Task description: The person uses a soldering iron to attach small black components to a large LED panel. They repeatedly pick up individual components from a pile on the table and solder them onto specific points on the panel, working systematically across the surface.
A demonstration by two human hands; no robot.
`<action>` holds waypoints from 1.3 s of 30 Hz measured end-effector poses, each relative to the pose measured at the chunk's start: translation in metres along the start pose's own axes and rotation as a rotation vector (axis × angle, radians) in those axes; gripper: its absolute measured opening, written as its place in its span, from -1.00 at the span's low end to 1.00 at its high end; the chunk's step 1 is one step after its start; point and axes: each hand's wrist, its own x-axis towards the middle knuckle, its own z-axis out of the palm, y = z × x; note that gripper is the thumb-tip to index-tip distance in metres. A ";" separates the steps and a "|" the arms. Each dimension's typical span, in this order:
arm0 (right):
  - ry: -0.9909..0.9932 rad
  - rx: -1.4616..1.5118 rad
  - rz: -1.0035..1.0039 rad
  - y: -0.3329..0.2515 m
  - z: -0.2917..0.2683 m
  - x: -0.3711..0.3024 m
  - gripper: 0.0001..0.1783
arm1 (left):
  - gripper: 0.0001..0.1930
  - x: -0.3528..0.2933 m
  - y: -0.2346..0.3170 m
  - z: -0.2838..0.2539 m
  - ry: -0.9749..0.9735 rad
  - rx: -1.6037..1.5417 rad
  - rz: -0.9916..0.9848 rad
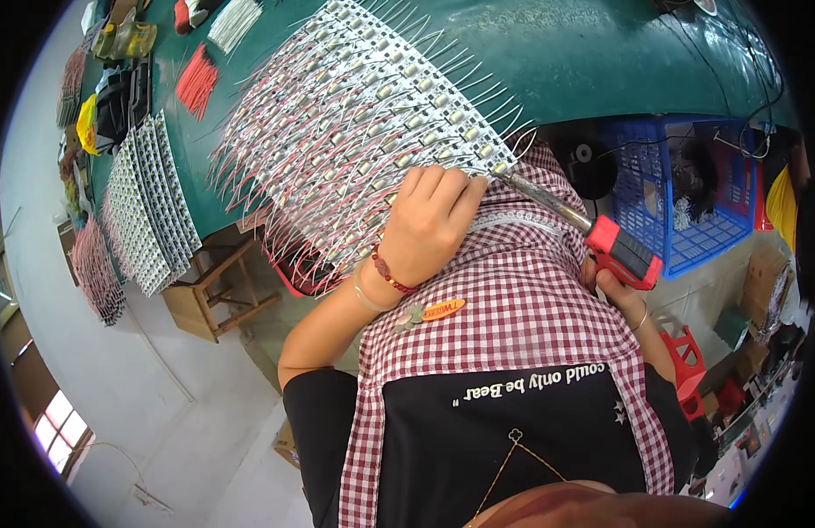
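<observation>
A panel of small circuit boards, bristling with red and white wires, lies across the near edge of the table and reaches my lap. My left hand is on its near edge, the fingers curled down; what they pinch, if anything, is hidden. My right hand, partly covered, grips a red and black soldering gun. Its long metal barrel points up and left, with the tip at the panel's near right corner, close to my left fingers.
The green table holds bundles of red wires and white wires. More wired panels lie at its left edge. A wooden stool stands below left. To the right are a blue plastic crate and a red stool.
</observation>
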 end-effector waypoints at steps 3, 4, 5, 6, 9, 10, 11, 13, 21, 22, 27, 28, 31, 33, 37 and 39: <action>-0.040 0.012 -0.005 0.004 -0.005 0.002 -0.72 | -0.72 0.000 0.001 0.000 0.004 0.003 0.003; -0.016 -0.116 -0.046 0.010 -0.006 0.001 -0.75 | -0.72 0.001 0.000 0.000 0.002 0.002 0.005; 0.007 -0.245 -0.086 0.016 -0.007 0.001 -0.78 | -0.72 0.001 -0.001 -0.001 0.000 0.001 0.007; 0.019 -0.341 -0.158 0.017 -0.007 0.002 -0.80 | -0.72 0.001 -0.003 0.000 0.000 -0.003 0.008; 0.046 -0.556 -0.453 0.002 0.000 0.013 -0.82 | -0.72 0.001 -0.002 0.000 -0.001 0.001 0.010; 0.064 -0.534 -0.369 0.004 0.000 0.011 -0.82 | -0.73 0.001 -0.002 0.000 -0.002 -0.001 0.008; 0.083 -0.513 -0.285 0.008 0.000 0.006 -0.82 | -0.73 0.000 -0.003 0.000 -0.002 -0.003 0.006; 0.074 -0.423 -0.171 0.008 0.000 0.002 -0.80 | -0.73 0.000 -0.004 0.001 0.008 -0.009 0.007; 0.025 -0.303 -0.189 0.004 0.000 0.007 -0.72 | -0.75 -0.001 -0.005 0.000 -0.014 -0.009 0.007; 0.026 -0.303 -0.188 0.004 0.000 0.007 -0.71 | -0.75 -0.001 -0.004 -0.002 -0.040 -0.009 0.005; 0.001 -0.171 -0.115 0.011 -0.004 0.004 -0.62 | -0.74 0.000 -0.005 -0.002 -0.015 0.047 -0.005; 0.007 -0.111 -0.106 0.011 -0.002 0.004 -0.58 | -0.74 0.000 -0.004 -0.004 -0.026 0.064 -0.013; 0.056 0.135 -0.121 0.003 0.011 0.009 -0.43 | -0.73 -0.006 -0.004 -0.010 -0.057 0.113 -0.060; 0.073 0.218 -0.202 -0.001 0.013 0.021 -0.35 | -0.72 -0.009 -0.003 -0.020 -0.089 0.155 -0.110; 0.146 0.320 -0.294 -0.026 0.020 0.042 -0.37 | -0.73 -0.016 0.002 -0.048 -0.177 0.141 -0.241; 0.142 0.373 -0.320 -0.039 0.020 0.058 -0.39 | -0.72 -0.015 0.002 -0.062 -0.143 0.165 -0.276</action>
